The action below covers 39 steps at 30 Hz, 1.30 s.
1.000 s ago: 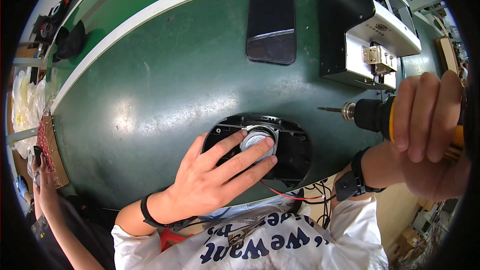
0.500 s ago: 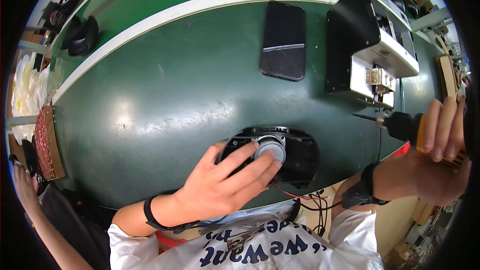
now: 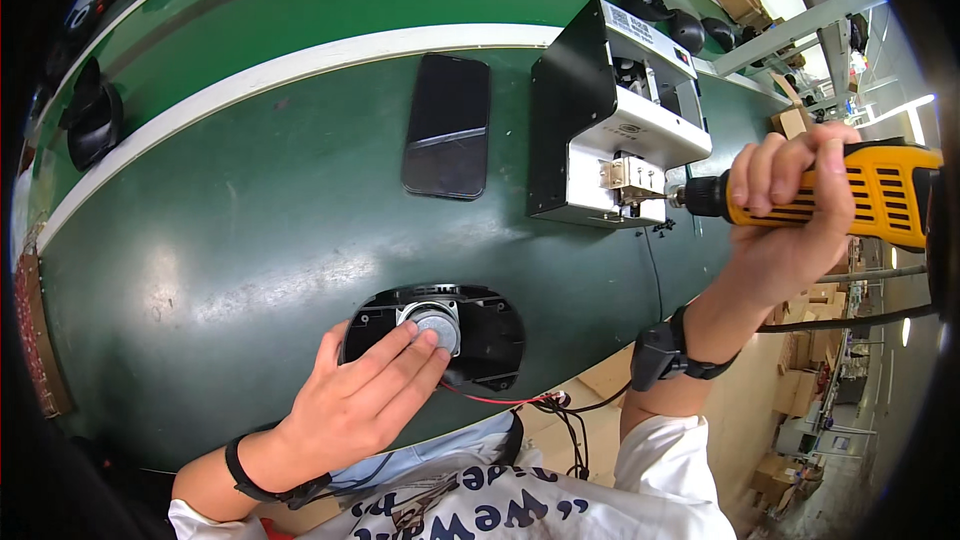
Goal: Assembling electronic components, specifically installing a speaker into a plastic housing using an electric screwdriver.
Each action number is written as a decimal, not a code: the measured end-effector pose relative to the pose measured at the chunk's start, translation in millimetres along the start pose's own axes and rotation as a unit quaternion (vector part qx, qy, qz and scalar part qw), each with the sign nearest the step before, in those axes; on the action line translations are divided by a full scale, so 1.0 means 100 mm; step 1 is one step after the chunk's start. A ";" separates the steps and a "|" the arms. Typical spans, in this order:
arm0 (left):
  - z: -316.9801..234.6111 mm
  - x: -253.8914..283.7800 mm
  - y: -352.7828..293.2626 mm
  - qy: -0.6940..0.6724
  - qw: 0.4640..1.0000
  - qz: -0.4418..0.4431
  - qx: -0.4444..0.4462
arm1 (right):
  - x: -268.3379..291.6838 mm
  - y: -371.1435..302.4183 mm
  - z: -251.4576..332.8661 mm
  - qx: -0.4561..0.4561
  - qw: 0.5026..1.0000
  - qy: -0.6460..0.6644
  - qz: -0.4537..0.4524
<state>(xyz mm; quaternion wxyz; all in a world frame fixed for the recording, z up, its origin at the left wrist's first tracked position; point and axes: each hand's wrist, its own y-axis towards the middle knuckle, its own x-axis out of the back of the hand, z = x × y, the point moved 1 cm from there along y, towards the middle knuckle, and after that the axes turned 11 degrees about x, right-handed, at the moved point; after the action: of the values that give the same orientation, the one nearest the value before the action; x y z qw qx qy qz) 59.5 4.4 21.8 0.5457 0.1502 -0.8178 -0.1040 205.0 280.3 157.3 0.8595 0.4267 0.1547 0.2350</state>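
My left hand (image 3: 365, 385) steadies a small round speaker (image 3: 436, 330) with a grey metal back, its fingertips pressed on the magnet and its thumb at the housing's left edge. The speaker sits in a black plastic housing (image 3: 490, 340) lying on the bench, and red and dark wires run from it toward the front edge. My right hand (image 3: 800, 185) grips a yellow and black electric screwdriver (image 3: 870, 195), held level. The bit's tip reaches the metal outlet block (image 3: 632, 180) of a black and silver screw feeder (image 3: 600, 130); whether a screw is on it cannot be made out.
A black phone (image 3: 447, 125) lies on the green bench (image 3: 250, 190), left of the feeder. Small dark screws (image 3: 660, 228) are scattered beside the feeder. A white rail (image 3: 330, 55) runs behind. Dark cables (image 3: 575, 430) hang by the front edge; cartons (image 3: 795, 390) stand at the right.
My right hand has brought the screwdriver forward to the screw feeder's outlet block. The view has swung right, so the bench things appear further left. My left hand stays on the speaker.
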 end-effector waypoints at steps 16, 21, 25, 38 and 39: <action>0.02 0.02 0.01 0.045 0.998 -0.009 -0.036 | -0.28 -0.24 0.23 -0.041 0.966 0.211 0.144; -0.01 -0.07 -0.05 0.055 0.997 -0.048 -0.040 | -0.74 -0.37 0.37 -0.054 0.931 0.303 0.195; 0.01 -0.08 -0.06 0.056 0.996 -0.051 -0.038 | -1.12 -0.41 0.22 -0.036 0.860 0.409 0.304; 0.02 -0.11 -0.08 0.034 0.997 -0.063 -0.023 | -1.30 -0.79 0.24 -0.107 0.955 0.189 0.203; 0.03 -0.10 -0.08 0.040 0.997 -0.059 -0.027 | -1.29 -0.80 0.23 -0.109 0.953 0.189 0.211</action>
<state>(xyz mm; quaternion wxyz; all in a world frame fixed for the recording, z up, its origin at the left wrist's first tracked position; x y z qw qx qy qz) 61.9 0.2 9.1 0.5750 0.1875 -0.7818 -0.1515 128.7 153.6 115.4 0.7868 0.3009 0.1943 0.5026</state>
